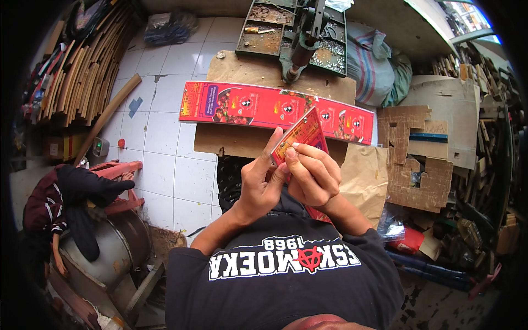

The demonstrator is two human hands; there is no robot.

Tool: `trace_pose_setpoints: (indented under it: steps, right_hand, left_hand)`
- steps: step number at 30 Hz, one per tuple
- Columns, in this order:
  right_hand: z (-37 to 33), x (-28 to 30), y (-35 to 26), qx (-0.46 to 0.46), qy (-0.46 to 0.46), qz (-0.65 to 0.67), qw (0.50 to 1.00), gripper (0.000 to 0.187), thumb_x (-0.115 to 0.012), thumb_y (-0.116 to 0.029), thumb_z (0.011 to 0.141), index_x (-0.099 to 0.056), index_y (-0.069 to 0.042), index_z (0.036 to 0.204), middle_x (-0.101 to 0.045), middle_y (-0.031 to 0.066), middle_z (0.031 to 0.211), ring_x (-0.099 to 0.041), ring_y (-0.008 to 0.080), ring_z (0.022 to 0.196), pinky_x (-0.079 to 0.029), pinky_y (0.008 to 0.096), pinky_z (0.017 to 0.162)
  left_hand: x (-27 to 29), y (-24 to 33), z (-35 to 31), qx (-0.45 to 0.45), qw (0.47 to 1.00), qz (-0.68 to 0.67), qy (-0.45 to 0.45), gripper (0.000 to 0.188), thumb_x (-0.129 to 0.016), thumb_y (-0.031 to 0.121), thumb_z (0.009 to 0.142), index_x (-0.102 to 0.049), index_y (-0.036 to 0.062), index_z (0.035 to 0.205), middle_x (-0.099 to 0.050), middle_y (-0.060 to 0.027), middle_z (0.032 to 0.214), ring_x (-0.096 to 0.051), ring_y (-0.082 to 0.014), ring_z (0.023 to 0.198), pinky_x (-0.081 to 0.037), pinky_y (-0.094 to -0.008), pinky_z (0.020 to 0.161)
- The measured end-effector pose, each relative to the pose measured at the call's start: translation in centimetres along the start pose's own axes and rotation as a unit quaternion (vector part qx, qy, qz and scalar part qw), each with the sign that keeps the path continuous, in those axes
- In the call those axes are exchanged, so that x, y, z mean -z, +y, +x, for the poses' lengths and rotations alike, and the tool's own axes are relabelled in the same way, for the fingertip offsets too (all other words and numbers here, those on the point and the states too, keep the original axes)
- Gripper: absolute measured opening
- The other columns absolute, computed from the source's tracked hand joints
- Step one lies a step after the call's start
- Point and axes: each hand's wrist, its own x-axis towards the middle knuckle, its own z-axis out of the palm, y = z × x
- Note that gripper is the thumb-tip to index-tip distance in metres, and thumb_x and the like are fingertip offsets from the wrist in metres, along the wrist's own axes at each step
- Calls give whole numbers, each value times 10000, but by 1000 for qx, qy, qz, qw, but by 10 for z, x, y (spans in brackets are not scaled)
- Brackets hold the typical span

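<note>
**Both hands pinch a red printed card above the floor**

Landmark = long red printed strip (275,107), lying flat across a brown board (264,77) on the white tiled floor (165,159).

Largest first:
- Floor: white tiles, runs left of and below the strip.
- Stack of wooden slats (88,71), far left of the strip, leaning w/ a round wooden pole (107,118) beside it.
- Metal drum (104,247), well below-left of the strip, dark cloth draped over a red frame above it.
- Striped sack (368,55), just above-right of the strip's right end.
- Cut cardboard sheets (423,159), right of the strip.
- Green metal tray w/ compartments (269,30) and a press tool (302,44), above the strip, at the board's far edge.
- Brown paper bag (366,179), below the strip's right end.
- Red card (305,135): held up in the air just below the strip's right half, tilted, overlapping it in view.
- Left hand (261,184): thumb and fingers pinching the card's lower left edge.
- Right hand (313,176): fingers curled, pinching the same card at its lower edge; hands touch each other.
</note>
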Motion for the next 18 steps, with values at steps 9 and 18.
trace_pose_setpoints:
  steps: [9, 18]
  right_hand:
    - [-6, -9, 4, -79, 46, 62, 994, 302, -697, 109, 710, -694, 55, 1008, -666, 113, 795, -704, 264, 734, -565, 309, 596]
    - [1, -1, -1, -17, 10, 14, 1000, 326, -690, 81, 674, -691, 70, 1000, -646, 98, 785, -683, 256, 728, -577, 328, 635]
  left_hand:
    - [-4, -2, 2, 6, 999, -38, 34, 559, -559, 64, 980, -330, 7, 1487, -689, -136, 1090, -594, -65, 831, -522, -232, 676]
    - [-5, -4, 0, -34, 998, -46, 25, 559, -553, 65, 984, -325, 9, 1491, -686, -130, 1092, -583, -66, 802, -516, -233, 672]
